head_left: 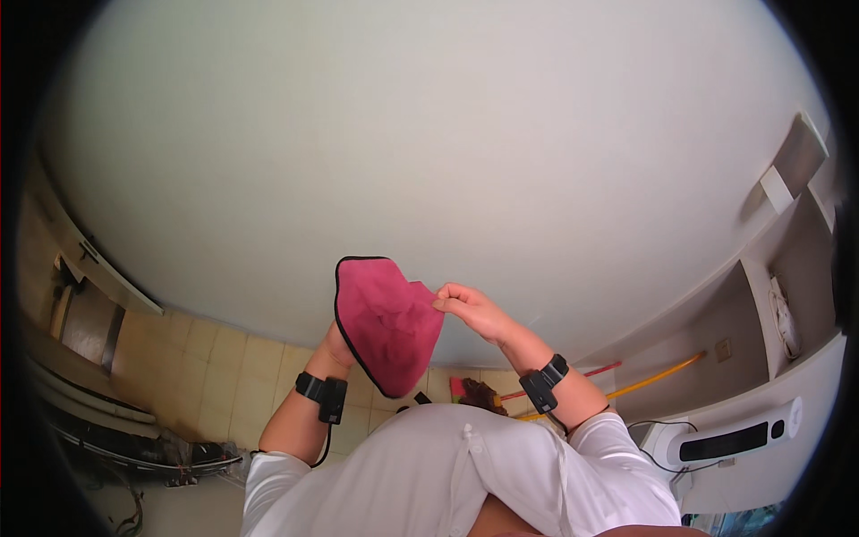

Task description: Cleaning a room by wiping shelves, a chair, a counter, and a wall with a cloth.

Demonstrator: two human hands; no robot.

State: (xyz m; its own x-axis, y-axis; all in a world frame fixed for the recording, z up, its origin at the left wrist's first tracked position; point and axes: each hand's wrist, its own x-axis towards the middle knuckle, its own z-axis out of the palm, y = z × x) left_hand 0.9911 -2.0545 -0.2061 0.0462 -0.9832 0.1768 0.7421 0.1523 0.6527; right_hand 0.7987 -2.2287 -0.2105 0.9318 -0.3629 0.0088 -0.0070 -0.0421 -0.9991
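White shelf (pixel 758 309): at the right, with open compartments; one holds a pale bundle (pixel 784 319), its contents too small to tell, and in the wider one beside it a wall socket (pixel 724 350) shows.
Right hand (pixel 472 311): nearly closed, thumb and forefinger pinched together on the right edge of the pink cloth (pixel 380 313), other fingers curled in.
Left hand (pixel 337 344): mostly behind the cloth, only its base by the wrist showing; how far open it is and how it grips, I cannot tell.
Cloth: raised in front of the person's chest, between the two hands, dark trim along its left and lower edges, its middle creased; it blocks the view of the left fingers.
Wrists: a black strapped device (pixel 331 400) on each forearm.
White wall (pixel 429 134): fills most of the view beyond the cloth.
Floor (pixel 219 367): pale tiles at the foot of the wall.
Poles: a yellow pole (pixel 662 373) and a red pole (pixel 604 370) beyond the right forearm.
White appliance (pixel 735 441): lower right, long, with a black front panel.
White shirt (pixel 403 474): covers the lower middle.
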